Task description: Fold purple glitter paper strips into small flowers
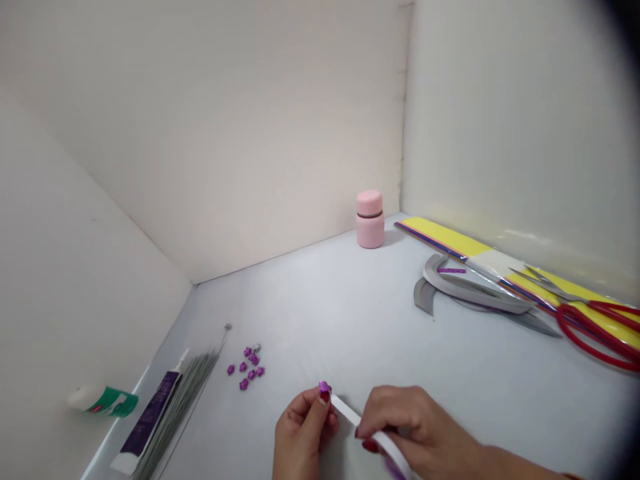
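1. The left hand (303, 430) is closed in a little pinch. Its thumb and finger hold a small purple folded bit (325, 386) at the tip.
2. The right hand (417, 420) is curled, with its thumb and fingers pinched around a long thin strip (347, 410).
3. The strip goes from the purple folded bit to the right hand, low in the middle of the view and near the front of the table (310, 300). It looks white on one side, and purple shows near its loose end.
4. A bunch of tiny purple stars (243, 385) lies on the table, to the left of both hands.
5. Farther left there is a bundle of thin grey-green sticks (183, 403). A purple and white tube (153, 413) lies right beside it.
6. A green and white bottle (113, 402) is at the far left. I cannot tell what it rests on.
7. A pink jar (370, 223) stands upright at the back.
8. On the right, bent grey strips (475, 288) lie near a long yellow pack (445, 235). Scissors (600, 310) with red handles lie over the pack.
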### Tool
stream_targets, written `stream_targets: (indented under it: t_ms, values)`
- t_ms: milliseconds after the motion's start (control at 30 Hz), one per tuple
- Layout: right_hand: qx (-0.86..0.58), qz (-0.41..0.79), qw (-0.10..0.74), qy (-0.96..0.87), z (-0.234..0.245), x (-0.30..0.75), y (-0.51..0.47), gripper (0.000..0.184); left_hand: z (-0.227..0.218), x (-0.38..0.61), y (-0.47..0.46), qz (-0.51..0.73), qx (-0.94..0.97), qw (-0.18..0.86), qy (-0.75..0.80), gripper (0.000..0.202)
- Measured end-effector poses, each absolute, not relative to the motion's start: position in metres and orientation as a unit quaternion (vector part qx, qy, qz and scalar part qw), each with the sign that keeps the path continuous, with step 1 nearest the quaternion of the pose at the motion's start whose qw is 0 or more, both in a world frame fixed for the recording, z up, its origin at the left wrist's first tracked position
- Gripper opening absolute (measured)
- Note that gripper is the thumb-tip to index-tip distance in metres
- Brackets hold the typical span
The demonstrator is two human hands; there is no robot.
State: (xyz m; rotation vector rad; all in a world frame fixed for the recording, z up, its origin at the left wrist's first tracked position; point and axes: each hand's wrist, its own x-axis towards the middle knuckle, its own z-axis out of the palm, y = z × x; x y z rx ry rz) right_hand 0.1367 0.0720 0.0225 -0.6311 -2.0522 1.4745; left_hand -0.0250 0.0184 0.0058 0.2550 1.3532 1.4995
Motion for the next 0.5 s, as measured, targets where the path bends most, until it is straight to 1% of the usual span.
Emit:
stream_targets:
  t_ms: [100, 167, 200, 267, 333, 433, 500]
  values:
    - [-0.274, 0.578, 0.347, -0.686, 0.030, 0.141, 0.075, 0.011, 0.007, -0.026, 0.019, 0.635, 0.104, 0.507, 0.573, 0.036]
    - [-0.299, 0.639, 0.382, -0.597, 0.037, 0.142, 0.077, 0.016, 0.007, -0.026, 0.019, 0.636, 0.106, 0.500, 0.578, 0.036]
    - [-0.310, 0.673, 0.383, -0.551, 0.039, 0.141, 0.077, 0.018, 0.008, -0.025, 0.018, 0.635, 0.107, 0.497, 0.581, 0.037]
    - [-0.324, 0.740, 0.347, -0.477, 0.040, 0.138, 0.076, 0.023, 0.007, -0.024, 0.018, 0.632, 0.112, 0.492, 0.588, 0.038]
    - [-0.327, 0.783, 0.287, -0.444, 0.037, 0.133, 0.073, 0.029, 0.006, -0.023, 0.016, 0.624, 0.129, 0.483, 0.601, 0.037]
    - [-0.328, 0.805, 0.185, -0.457, 0.029, 0.128, 0.065, 0.039, 0.005, -0.019, 0.014, 0.604, 0.175, 0.458, 0.628, 0.035]
    - [-0.332, 0.805, 0.148, -0.470, 0.026, 0.126, 0.060, 0.042, 0.005, -0.015, 0.013, 0.598, 0.210, 0.439, 0.637, 0.036]
